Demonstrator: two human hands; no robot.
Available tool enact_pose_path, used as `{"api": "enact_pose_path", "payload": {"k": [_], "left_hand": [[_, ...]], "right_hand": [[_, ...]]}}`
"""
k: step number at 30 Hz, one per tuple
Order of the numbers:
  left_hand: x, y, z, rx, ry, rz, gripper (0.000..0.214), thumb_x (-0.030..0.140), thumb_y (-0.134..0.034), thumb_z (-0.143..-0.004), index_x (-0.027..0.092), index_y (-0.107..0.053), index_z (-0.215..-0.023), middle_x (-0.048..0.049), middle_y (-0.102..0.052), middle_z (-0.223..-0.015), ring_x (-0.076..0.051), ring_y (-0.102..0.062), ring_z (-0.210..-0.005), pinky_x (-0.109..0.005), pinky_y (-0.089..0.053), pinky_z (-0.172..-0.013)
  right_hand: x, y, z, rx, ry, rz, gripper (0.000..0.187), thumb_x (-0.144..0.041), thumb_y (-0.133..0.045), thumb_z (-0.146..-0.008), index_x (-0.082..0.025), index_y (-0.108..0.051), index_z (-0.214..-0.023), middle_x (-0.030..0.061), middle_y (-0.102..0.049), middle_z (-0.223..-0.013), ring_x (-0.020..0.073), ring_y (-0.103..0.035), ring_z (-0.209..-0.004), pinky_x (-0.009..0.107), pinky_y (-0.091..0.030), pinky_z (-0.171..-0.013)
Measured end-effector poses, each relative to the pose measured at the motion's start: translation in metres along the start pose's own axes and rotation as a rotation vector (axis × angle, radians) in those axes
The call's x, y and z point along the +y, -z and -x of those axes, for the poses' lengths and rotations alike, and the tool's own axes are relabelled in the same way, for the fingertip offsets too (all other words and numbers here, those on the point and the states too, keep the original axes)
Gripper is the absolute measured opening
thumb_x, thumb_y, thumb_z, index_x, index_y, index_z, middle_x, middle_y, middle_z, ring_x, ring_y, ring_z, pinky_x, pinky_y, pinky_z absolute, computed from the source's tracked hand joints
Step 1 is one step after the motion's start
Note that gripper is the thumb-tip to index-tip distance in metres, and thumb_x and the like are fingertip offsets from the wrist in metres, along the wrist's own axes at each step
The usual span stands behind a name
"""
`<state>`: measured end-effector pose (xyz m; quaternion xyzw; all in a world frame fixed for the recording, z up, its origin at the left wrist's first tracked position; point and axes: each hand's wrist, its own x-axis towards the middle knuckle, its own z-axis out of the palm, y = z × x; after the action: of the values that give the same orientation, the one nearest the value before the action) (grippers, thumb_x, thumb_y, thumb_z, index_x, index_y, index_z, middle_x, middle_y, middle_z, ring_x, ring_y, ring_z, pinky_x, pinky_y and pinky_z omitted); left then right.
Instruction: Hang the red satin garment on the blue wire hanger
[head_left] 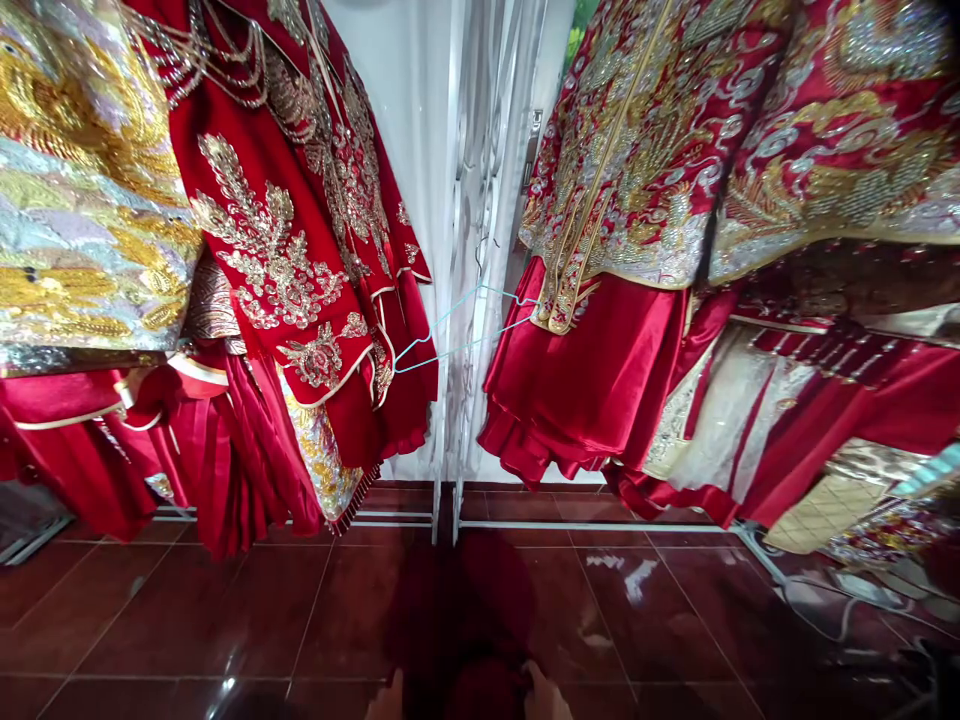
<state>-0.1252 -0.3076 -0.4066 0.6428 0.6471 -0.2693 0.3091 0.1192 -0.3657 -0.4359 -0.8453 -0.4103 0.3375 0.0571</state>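
Observation:
Only the tops of my two hands show at the bottom edge. My left hand (387, 700) and my right hand (546, 694) sit on either side of a dark red cloth (471, 640), which looks blurred and rises between them. Both hands seem to grip its edges; most of the fingers are cut off by the frame. In front hang red garments with gold and silver embroidery, one jacket (300, 230) on the left and another (630, 160) on the right. A thin pale-blue wire hanger (457, 325) spans the gap between them.
A white metal rack post (450, 400) stands in the middle, with rails along the glossy dark-red tiled floor (225, 620). A gold brocade robe (82, 190) hangs at far left. More red skirts and folded fabrics (840, 500) crowd the right.

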Motion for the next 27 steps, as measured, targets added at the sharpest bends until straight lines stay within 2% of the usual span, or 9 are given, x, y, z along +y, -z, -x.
{"api": "enact_pose_path", "payload": {"k": [3, 6, 9, 12, 16, 18, 20, 24, 27], "left_hand": [[0.016, 0.040, 0.003, 0.165, 0.018, 0.079, 0.058, 0.005, -0.033, -0.070, 0.027, -0.048, -0.122, -0.0090, -0.062, -0.110, -0.020, -0.058, -0.103, -0.034, -0.043, -0.087], [0.041, 0.112, 0.008, 0.306, 0.011, 0.174, 0.048, 0.009, -0.034, -0.073, 0.026, -0.054, -0.113, -0.0077, -0.064, -0.105, -0.021, -0.060, -0.098, -0.031, -0.046, -0.079], [0.068, 0.204, 0.028, 0.504, -0.055, 0.292, 0.036, 0.015, -0.039, -0.075, 0.025, -0.060, -0.103, -0.0074, -0.067, -0.094, -0.022, -0.062, -0.092, -0.031, -0.045, -0.076], [0.095, 0.294, 0.065, 0.787, -0.260, 0.454, 0.029, 0.017, -0.048, -0.072, 0.025, -0.064, -0.094, -0.0027, -0.069, -0.088, -0.018, -0.062, -0.085, -0.025, -0.043, -0.075], [0.129, 0.373, 0.103, 0.980, -0.437, 0.649, 0.030, 0.017, -0.049, -0.071, 0.026, -0.064, -0.095, 0.0035, -0.068, -0.081, -0.013, -0.060, -0.072, -0.020, -0.043, -0.069], [0.141, 0.389, 0.107, 0.980, -0.465, 0.657, 0.027, 0.019, -0.051, -0.070, 0.026, -0.066, -0.091, 0.0037, -0.068, -0.083, -0.013, -0.060, -0.077, -0.021, -0.043, -0.073], [0.150, 0.393, 0.106, 0.999, -0.423, 0.630, 0.025, 0.022, -0.052, -0.069, 0.025, -0.067, -0.090, 0.0029, -0.068, -0.081, -0.015, -0.060, -0.077, -0.023, -0.043, -0.074], [0.154, 0.383, 0.099, 1.025, -0.320, 0.658, 0.028, 0.022, -0.051, -0.071, 0.025, -0.065, -0.094, 0.0012, -0.068, -0.080, -0.015, -0.060, -0.073, -0.025, -0.044, -0.072], [0.151, 0.375, 0.092, 0.979, -0.379, 0.691, 0.032, 0.018, -0.049, -0.071, 0.024, -0.064, -0.098, 0.0009, -0.068, -0.086, -0.015, -0.060, -0.078, -0.024, -0.044, -0.074]], "right_hand": [[-0.021, 0.016, -0.008, 0.072, 0.064, -0.034, 0.047, -0.010, -0.028, -0.074, -0.035, -0.063, -0.094, 0.0012, -0.068, -0.088, 0.0191, -0.065, -0.082, 0.028, -0.048, -0.066], [-0.059, 0.062, -0.024, 0.174, 0.144, -0.072, 0.044, -0.013, -0.029, -0.074, -0.031, -0.062, -0.098, 0.0015, -0.067, -0.091, 0.0197, -0.064, -0.081, 0.028, -0.047, -0.069], [-0.110, 0.143, -0.041, 0.352, 0.319, -0.203, 0.041, -0.021, -0.028, -0.079, -0.025, -0.060, -0.105, 0.0027, -0.068, -0.094, 0.0195, -0.063, -0.083, 0.026, -0.046, -0.072], [-0.162, 0.244, -0.049, 0.547, 0.532, -0.416, 0.039, -0.028, -0.033, -0.079, -0.021, -0.058, -0.108, 0.0034, -0.066, -0.099, 0.0167, -0.062, -0.073, 0.025, -0.045, -0.070], [-0.212, 0.355, -0.052, 0.672, 0.723, -0.461, 0.037, -0.026, -0.045, -0.073, -0.023, -0.059, -0.107, 0.0007, -0.067, -0.093, 0.0134, -0.060, -0.070, 0.023, -0.044, -0.072], [-0.224, 0.385, -0.058, 0.660, 0.744, -0.340, 0.029, -0.022, -0.046, -0.070, -0.023, -0.064, -0.093, 0.0000, -0.067, -0.083, 0.0136, -0.059, -0.070, 0.024, -0.042, -0.074], [-0.227, 0.398, -0.067, 0.636, 0.732, -0.281, 0.027, -0.021, -0.046, -0.069, -0.022, -0.065, -0.089, 0.0003, -0.067, -0.077, 0.0135, -0.057, -0.066, 0.025, -0.042, -0.072], [-0.217, 0.389, -0.079, 0.594, 0.716, -0.355, 0.029, -0.019, -0.044, -0.070, -0.021, -0.065, -0.090, 0.0010, -0.067, -0.078, 0.0138, -0.057, -0.069, 0.026, -0.042, -0.072], [-0.210, 0.372, -0.082, 0.555, 0.724, -0.459, 0.031, -0.017, -0.044, -0.068, -0.021, -0.065, -0.091, 0.0011, -0.068, -0.087, 0.0145, -0.058, -0.079, 0.026, -0.041, -0.077]]}}
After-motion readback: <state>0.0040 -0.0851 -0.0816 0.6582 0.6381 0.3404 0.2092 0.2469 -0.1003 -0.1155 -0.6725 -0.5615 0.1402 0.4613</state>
